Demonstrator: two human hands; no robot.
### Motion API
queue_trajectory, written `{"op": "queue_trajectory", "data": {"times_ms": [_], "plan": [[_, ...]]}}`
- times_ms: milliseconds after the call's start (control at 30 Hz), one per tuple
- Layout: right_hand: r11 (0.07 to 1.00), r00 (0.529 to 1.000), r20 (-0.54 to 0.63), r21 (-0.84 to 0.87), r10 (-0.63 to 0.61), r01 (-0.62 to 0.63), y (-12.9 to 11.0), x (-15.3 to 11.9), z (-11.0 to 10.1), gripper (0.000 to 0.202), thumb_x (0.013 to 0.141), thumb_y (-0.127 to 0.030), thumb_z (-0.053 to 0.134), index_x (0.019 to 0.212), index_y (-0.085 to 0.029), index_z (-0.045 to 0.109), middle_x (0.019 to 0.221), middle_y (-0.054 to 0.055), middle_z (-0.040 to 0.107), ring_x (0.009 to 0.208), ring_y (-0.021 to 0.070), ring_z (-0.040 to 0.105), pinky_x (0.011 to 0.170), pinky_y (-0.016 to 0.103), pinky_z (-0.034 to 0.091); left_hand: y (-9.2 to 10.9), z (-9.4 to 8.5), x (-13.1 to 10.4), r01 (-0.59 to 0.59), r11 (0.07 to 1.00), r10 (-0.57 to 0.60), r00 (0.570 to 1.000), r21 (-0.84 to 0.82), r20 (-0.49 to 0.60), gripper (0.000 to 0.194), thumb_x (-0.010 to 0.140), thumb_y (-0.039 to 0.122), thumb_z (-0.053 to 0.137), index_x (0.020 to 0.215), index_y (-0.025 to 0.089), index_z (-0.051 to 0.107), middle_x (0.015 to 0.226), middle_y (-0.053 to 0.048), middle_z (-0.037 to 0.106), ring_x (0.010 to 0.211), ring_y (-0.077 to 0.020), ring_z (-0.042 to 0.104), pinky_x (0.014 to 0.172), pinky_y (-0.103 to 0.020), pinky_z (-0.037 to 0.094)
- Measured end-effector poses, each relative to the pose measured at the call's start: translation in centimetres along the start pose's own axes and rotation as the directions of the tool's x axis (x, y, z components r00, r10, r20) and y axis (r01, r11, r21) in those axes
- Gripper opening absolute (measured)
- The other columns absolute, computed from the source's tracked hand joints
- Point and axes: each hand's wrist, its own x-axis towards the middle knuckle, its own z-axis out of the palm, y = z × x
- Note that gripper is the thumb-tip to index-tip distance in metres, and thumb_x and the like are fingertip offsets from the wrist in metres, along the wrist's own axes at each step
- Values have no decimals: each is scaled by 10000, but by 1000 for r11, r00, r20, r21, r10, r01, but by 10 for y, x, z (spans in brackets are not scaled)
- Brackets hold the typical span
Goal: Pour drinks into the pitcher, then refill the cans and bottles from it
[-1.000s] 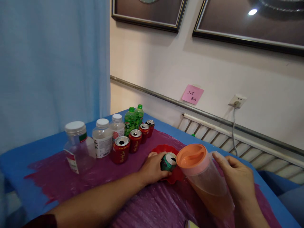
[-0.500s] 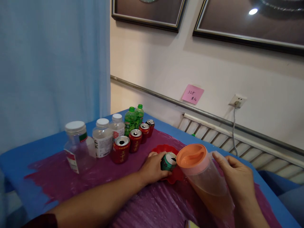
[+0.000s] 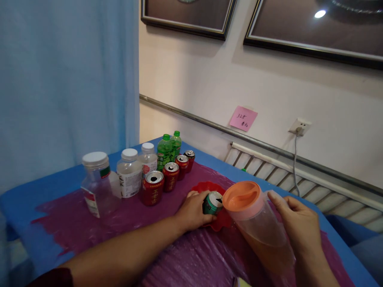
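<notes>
My left hand (image 3: pixel 194 211) is wrapped round a green drink can (image 3: pixel 212 205), which has its opening facing right. The can is over a red scalloped dish (image 3: pixel 223 223). With my right hand (image 3: pixel 299 219) I grip the handle of a clear plastic pitcher (image 3: pixel 260 231) with an orange lid. The pitcher leans left, its lid close beside the can's top, and holds a brownish liquid in its lower part. I cannot make out any liquid running between them.
Several red cans (image 3: pixel 153 189) stand in a row left of the dish. Behind them are clear jars with white lids (image 3: pixel 129 175) and green bottles (image 3: pixel 165 151). Purple plastic sheeting (image 3: pixel 191 255) covers part of the blue table (image 3: pixel 125 149); a radiator (image 3: pixel 269 167) is on the wall beyond.
</notes>
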Motion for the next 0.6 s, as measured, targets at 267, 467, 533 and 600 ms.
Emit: {"op": "queue_trajectory", "data": {"times_ms": [267, 467, 533, 600], "plan": [[1000, 1000, 5, 3, -12, 12, 1, 0, 0, 568, 714, -671, 712, 515, -212, 443, 523, -61, 314, 543, 114, 323, 466, 235, 258, -2, 1, 1, -10, 1000, 10, 1000, -10, 7, 684, 625, 391, 853, 1261, 292, 621, 1194, -1, 724, 1084, -283, 623, 1040, -406, 377], [999, 999, 7, 10, -37, 37, 2, -1, 1, 558, 726, -671, 712, 523, -211, 470, 543, -57, 312, 554, 118, 321, 469, 240, 260, -3, 1, 1, 0, 1000, 0, 1000, -6, 11, 699, 620, 412, 859, 1263, 286, 617, 1198, -12, 722, 1091, -295, 620, 1025, -414, 386], [1000, 1000, 10, 4, -29, 29, 1, -1, 1, 555, 723, -674, 713, 529, -212, 473, 539, -58, 310, 554, 119, 322, 471, 241, 259, -3, 1, 1, -2, 1000, 2, 1000, -7, 11, 683, 620, 410, 858, 1251, 289, 625, 1191, -8, 726, 1081, -294, 622, 1031, -415, 385], [1000, 1000, 9, -5, -23, 24, 1, -1, 0, 558, 720, -675, 712, 527, -213, 466, 540, -58, 307, 555, 119, 322, 473, 241, 259, -3, 0, 1, -2, 1000, 2, 1000, -7, 14, 677, 619, 409, 857, 1246, 293, 629, 1182, -7, 730, 1068, -291, 624, 1031, -413, 386]]}}
